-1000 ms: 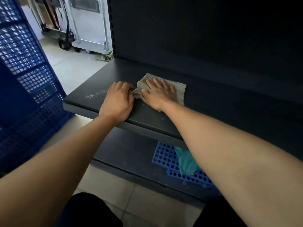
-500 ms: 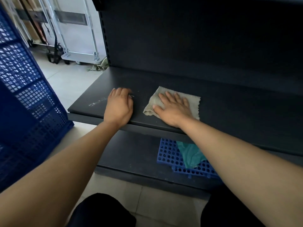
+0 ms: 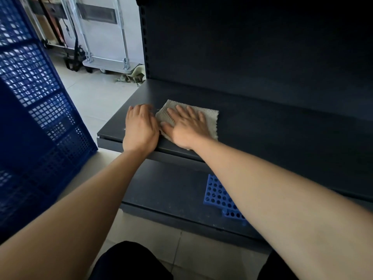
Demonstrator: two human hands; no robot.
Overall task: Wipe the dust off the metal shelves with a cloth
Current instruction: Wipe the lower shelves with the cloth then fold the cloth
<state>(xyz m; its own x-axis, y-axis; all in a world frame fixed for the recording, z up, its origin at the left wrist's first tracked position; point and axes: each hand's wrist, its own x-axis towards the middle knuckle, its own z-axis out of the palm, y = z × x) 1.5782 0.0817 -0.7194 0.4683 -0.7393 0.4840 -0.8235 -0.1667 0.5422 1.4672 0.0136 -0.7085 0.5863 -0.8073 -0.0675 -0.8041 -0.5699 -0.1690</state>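
Observation:
A dark metal shelf (image 3: 262, 122) runs across the middle of the view, with a second shelf (image 3: 171, 188) below it near the floor. A beige ribbed cloth (image 3: 211, 118) lies flat on the upper shelf near its left front corner. My right hand (image 3: 185, 126) presses flat on the cloth with fingers spread. My left hand (image 3: 140, 128) rests palm down on the bare shelf just left of the cloth, its fingers close to the cloth's edge, holding nothing.
A tall blue perforated crate (image 3: 30, 118) stands at the left on the tiled floor. A blue perforated mat (image 3: 218, 195) lies on the lower shelf under my right arm. A white wheeled cart (image 3: 109, 47) and a crumpled rag (image 3: 131, 77) are behind.
My right hand slid the cloth to the right, away from the left hand, then back to the left beside it. The left hand stayed planted on the shelf.

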